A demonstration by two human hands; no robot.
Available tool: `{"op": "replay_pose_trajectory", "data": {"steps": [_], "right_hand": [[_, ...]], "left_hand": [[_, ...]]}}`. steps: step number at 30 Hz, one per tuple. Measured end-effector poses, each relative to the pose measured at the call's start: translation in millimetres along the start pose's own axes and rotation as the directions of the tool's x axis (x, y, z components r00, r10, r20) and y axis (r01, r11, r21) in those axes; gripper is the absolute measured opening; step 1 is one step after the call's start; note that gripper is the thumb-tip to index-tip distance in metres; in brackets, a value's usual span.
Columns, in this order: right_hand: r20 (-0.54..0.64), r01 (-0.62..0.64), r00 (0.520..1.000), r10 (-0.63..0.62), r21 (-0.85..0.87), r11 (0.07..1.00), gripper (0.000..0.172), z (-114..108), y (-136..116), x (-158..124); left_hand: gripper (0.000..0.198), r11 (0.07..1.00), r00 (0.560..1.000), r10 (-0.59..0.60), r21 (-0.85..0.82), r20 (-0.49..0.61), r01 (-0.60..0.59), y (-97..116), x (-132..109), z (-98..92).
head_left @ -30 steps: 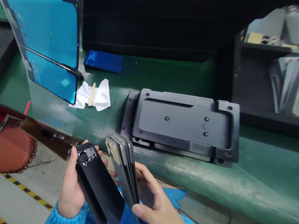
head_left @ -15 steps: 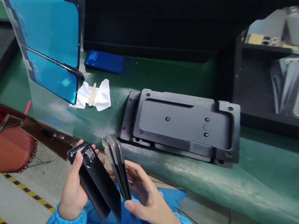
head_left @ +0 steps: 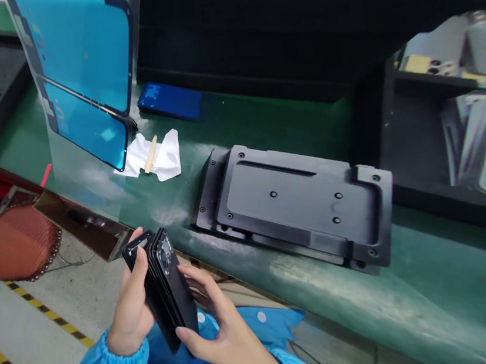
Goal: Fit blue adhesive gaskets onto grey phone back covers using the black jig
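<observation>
Below the near edge of the green bench (head_left: 309, 292), a person in blue sleeves holds a stack of dark phone back covers (head_left: 167, 288) upright and slightly fanned, camera cut-outs at the top. Left hand (head_left: 130, 311) wraps the stack's left side, thumb up along its edge. Right hand (head_left: 219, 326) cups the stack from the right and underneath, thumb pressed on the front cover's lower face. Both hands clasp the stack between them.

On the bench, just beyond the stack and to its right: a black fixture plate (head_left: 294, 202) lying flat, its recess bare. Farther left of the fixture, a white cloth (head_left: 164, 153) with a small wooden stick (head_left: 149, 147) on it. Behind the cloth, a blue phone cover (head_left: 170, 100) lying flat. Blue film sheets (head_left: 79, 78) hang above the cloth. Right of the fixture, a black tray (head_left: 411, 143) holding silvery covers, blurred.
</observation>
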State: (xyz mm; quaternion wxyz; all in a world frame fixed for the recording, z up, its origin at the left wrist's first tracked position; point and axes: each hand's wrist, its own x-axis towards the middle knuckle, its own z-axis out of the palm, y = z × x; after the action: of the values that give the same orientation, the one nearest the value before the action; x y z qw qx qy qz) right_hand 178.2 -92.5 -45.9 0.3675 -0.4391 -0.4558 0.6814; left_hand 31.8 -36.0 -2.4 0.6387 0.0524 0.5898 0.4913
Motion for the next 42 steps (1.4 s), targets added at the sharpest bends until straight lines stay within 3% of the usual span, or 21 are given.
{"op": "replay_pose_trajectory", "data": {"steps": [6,9,12,15,19,23,25,32,36,42], "right_hand": [[-0.018,-0.076,0.997,0.076,0.01,0.997,0.076,0.2,-0.8,4.0],[-0.061,-0.03,0.998,0.033,0.044,0.999,0.074,-3.0,-2.3,1.9],[-0.068,0.051,0.997,-0.041,0.156,0.986,0.071,-8.1,-6.5,-7.9],[-0.038,0.081,0.997,-0.074,0.27,0.959,0.073,-14.4,-13.2,-21.6],[0.008,0.047,0.998,-0.055,0.399,0.916,0.077,-21.6,-19.7,-31.0],[0.06,0.014,0.997,-0.052,0.514,0.857,0.073,-24.0,-21.2,-27.3],[0.051,0.012,0.998,-0.048,0.557,0.831,0.071,-23.2,-22.0,-26.4],[-0.056,-0.077,0.988,0.142,0.623,0.778,0.075,-15.8,-32.8,-35.0],[-0.078,-0.039,0.991,0.109,0.612,0.79,0.072,-15.3,-31.5,-31.6],[-0.013,-0.007,1.0,0.016,0.514,0.858,0.079,-21.0,-8.0,-26.6]], "left_hand": [[0.075,0.995,0.995,0.098,0.009,0.001,-0.098,-10.9,-2.5,-0.7],[0.072,0.995,0.995,0.093,0.019,0.038,-0.093,-7.6,-0.5,-0.3],[0.062,0.999,0.997,0.017,-0.043,0.079,-0.013,3.1,1.7,-0.3],[0.068,0.976,0.977,-0.122,-0.158,0.175,0.15,16.7,3.0,-1.5],[0.075,0.899,0.891,-0.274,-0.233,0.361,0.37,30.0,5.1,-2.0],[0.083,0.804,0.751,-0.41,-0.184,0.518,0.566,35.1,9.3,-1.3],[0.086,0.777,0.706,-0.429,-0.168,0.563,0.607,35.9,11.4,-1.4],[0.085,0.742,0.705,-0.437,-0.22,0.558,0.634,35.5,18.4,-1.0],[0.075,0.701,0.688,-0.486,-0.231,0.539,0.675,34.9,22.0,-2.3],[0.059,0.717,0.677,-0.482,-0.195,0.556,0.669,33.4,23.7,-7.8]]}}
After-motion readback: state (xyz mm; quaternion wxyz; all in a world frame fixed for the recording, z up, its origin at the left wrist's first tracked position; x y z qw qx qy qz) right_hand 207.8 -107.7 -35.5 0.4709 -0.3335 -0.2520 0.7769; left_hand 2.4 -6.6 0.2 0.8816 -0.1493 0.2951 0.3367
